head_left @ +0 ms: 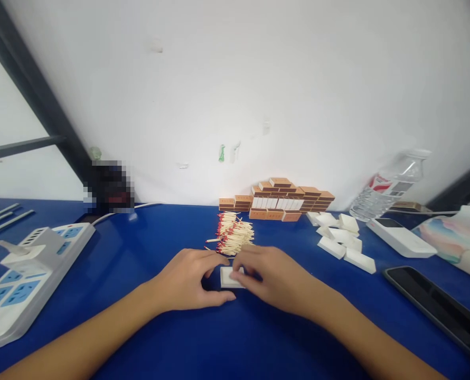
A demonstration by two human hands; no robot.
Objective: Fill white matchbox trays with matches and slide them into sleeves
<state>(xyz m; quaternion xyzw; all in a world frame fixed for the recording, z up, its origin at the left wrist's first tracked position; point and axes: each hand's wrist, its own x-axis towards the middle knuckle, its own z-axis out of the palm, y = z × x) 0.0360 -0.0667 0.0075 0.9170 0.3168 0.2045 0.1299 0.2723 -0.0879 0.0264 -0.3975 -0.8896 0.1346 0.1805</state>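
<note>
Head view shows both forearms reaching in from the two lower corners and meeting over the blue table [128,248], the wrists low and the backs of the hands upward. The left hand [189,279] arches with its thumb stretched out and well parted from the fingers, which bend forward; it is open, and its gap faces the right hand [272,277]. The right hand curls more tightly, its thumb and fingers bent inward and down. Its thumb tip lies over the near-hand tray [226,277], but whether thumb and fingers pinch its wall cannot be told.

That tray lies flat on the table between the two hands, a shallow white rectangle with a raised rim and a pale floor; the right hand covers part of its right side. The left thumb points along its near edge, and the left fingertips are just beside its far left corner.

Just beyond the hands is a loose heap of matches [237,237], pale sticks with red heads. Farther out, orange and brown matchboxes [310,195] are stacked against the wall. Right of the right hand lie more white trays [332,246], loosely piled.
</note>
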